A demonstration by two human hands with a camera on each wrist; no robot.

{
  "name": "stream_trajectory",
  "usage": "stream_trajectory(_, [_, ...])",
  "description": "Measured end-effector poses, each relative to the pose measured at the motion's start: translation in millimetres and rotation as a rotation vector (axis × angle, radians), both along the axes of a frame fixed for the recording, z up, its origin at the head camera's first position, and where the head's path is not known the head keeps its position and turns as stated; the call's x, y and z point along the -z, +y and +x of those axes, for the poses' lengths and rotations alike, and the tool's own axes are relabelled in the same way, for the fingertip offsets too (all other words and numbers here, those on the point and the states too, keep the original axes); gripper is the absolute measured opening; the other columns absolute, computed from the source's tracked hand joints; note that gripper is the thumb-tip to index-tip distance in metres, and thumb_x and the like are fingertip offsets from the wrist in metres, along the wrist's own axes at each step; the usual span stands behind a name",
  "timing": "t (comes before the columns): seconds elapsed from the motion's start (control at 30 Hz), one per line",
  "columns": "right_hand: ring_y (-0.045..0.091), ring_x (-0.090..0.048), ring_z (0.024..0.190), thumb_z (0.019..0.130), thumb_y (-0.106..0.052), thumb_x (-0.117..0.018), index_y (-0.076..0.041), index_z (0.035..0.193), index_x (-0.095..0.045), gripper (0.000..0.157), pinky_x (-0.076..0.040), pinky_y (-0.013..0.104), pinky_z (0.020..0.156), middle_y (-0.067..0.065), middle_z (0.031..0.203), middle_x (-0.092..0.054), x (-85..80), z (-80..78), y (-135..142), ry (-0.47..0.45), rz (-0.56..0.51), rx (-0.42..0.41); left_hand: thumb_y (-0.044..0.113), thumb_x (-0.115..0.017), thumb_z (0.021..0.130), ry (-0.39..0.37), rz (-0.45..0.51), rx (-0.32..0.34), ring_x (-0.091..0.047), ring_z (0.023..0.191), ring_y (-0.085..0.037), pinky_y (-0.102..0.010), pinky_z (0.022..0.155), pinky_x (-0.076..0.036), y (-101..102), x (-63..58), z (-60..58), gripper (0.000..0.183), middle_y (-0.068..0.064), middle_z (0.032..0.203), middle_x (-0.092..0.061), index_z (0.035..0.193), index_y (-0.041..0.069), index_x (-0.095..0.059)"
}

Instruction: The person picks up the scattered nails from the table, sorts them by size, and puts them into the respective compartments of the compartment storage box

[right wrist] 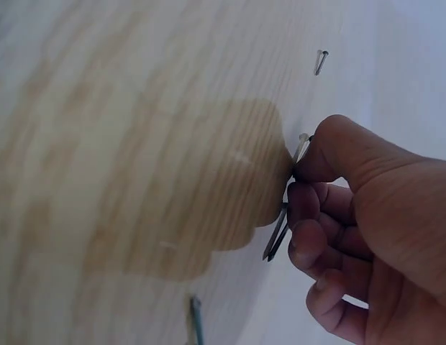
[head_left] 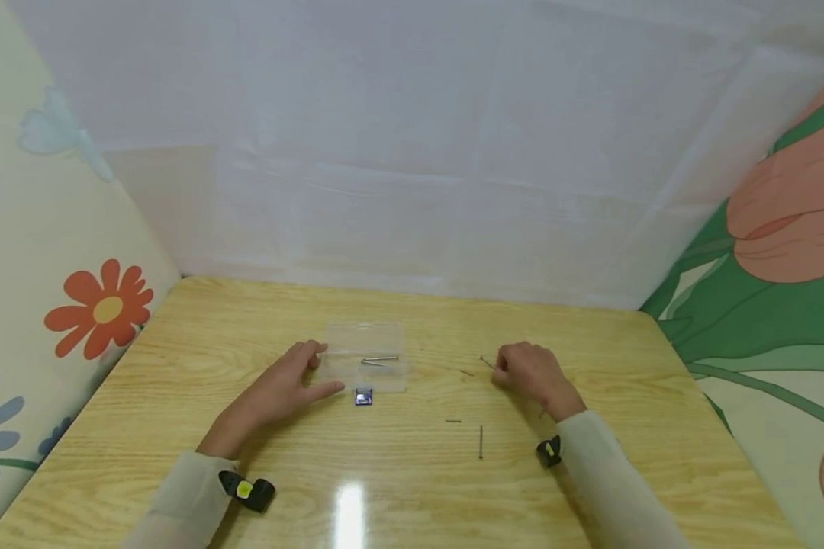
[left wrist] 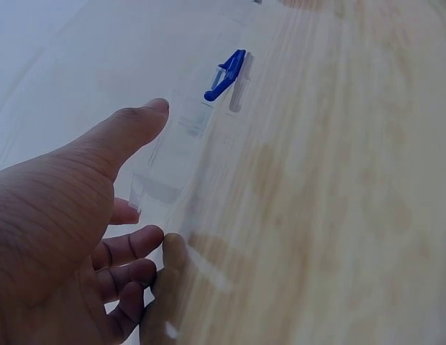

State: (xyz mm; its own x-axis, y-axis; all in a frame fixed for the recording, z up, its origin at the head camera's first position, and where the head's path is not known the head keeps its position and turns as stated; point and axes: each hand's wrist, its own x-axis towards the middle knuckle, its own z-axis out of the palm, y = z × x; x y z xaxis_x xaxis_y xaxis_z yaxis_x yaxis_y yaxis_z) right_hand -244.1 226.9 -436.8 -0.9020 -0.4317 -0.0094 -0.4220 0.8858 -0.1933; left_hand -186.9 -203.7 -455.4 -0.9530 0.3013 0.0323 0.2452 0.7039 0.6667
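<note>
A clear plastic box [head_left: 339, 335] with a blue latch [head_left: 363, 396] on its front side lies left of the table's middle, with a few nails [head_left: 381, 358] inside. Around its left end spreads my left hand [head_left: 284, 389], thumb by the front corner and a finger at the back. The left wrist view shows that thumb near the box wall, to the left of the latch [left wrist: 226, 75]. To the right, my right hand [head_left: 532, 374] pinches a nail [right wrist: 276, 233] between thumb and forefinger, close over the tabletop; the fingertips hide its middle.
Loose nails lie on the wooden table [head_left: 384, 480] between the box and my right arm: a long nail [head_left: 481, 442], a short nail [head_left: 453, 421] and another small nail [head_left: 467, 373]. A white cloth [head_left: 412, 229] hangs behind, with flower-patterned cloths at both sides.
</note>
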Motion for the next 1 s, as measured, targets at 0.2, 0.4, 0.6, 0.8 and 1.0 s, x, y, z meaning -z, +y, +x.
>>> stream_trajectory(0.2, [0.011,-0.054,0.062,0.083,-0.015,-0.069,-0.010,0.082,-0.071,0.005,-0.048,0.031,0.056,-0.005,0.076,-0.065,-0.9,-0.8,2.1,0.009,-0.001,-0.024,0.057,-0.071,0.094,-0.007,-0.007,-0.005,-0.056,0.115,-0.036,-0.058,0.097,-0.045,0.3,-0.9,-0.5,0.083,-0.018,0.125,-0.054,0.145,-0.002,-0.044])
stream_trajectory(0.4, [0.011,-0.054,0.063,0.082,-0.012,-0.068,-0.010,0.083,-0.071,0.003,-0.049,0.033,0.058,-0.004,0.076,-0.065,-3.4,-1.1,3.0,-0.015,-0.003,-0.023,0.056,-0.071,0.094,0.003,-0.002,-0.005,-0.056,0.114,-0.037,-0.059,0.097,-0.045,-0.3,-0.2,-0.9,0.083,-0.019,0.124,-0.055,0.145,-0.003,-0.044])
stream_trajectory(0.6, [0.011,-0.055,0.064,0.081,-0.012,-0.069,-0.010,0.083,-0.071,0.004,-0.050,0.034,0.061,-0.004,0.076,-0.064,-5.3,-2.8,3.4,-0.036,-0.013,-0.031,0.056,-0.071,0.094,0.012,0.000,-0.004,-0.056,0.113,-0.035,-0.058,0.096,-0.045,-0.4,-0.1,-0.5,0.083,-0.018,0.124,-0.055,0.144,-0.004,-0.045])
stream_trajectory(0.8, [0.011,-0.054,0.064,0.081,-0.012,-0.068,-0.011,0.083,-0.070,0.004,-0.050,0.034,0.061,-0.004,0.076,-0.064,-3.9,-2.6,5.6,-0.024,-0.002,-0.055,0.055,-0.072,0.094,-0.004,-0.002,-0.002,-0.056,0.111,-0.034,-0.057,0.095,-0.045,1.2,-3.3,1.4,0.083,-0.018,0.123,-0.054,0.145,-0.004,-0.044])
stream_trajectory(1.0, [0.011,-0.054,0.065,0.082,-0.014,-0.068,-0.011,0.084,-0.070,0.004,-0.049,0.034,0.061,-0.004,0.077,-0.064,-3.7,0.0,6.8,-0.001,0.012,-0.081,0.055,-0.072,0.093,0.003,0.004,0.000,-0.056,0.113,-0.036,-0.058,0.096,-0.045,1.8,-3.4,1.4,0.083,-0.018,0.123,-0.055,0.144,-0.005,-0.045])
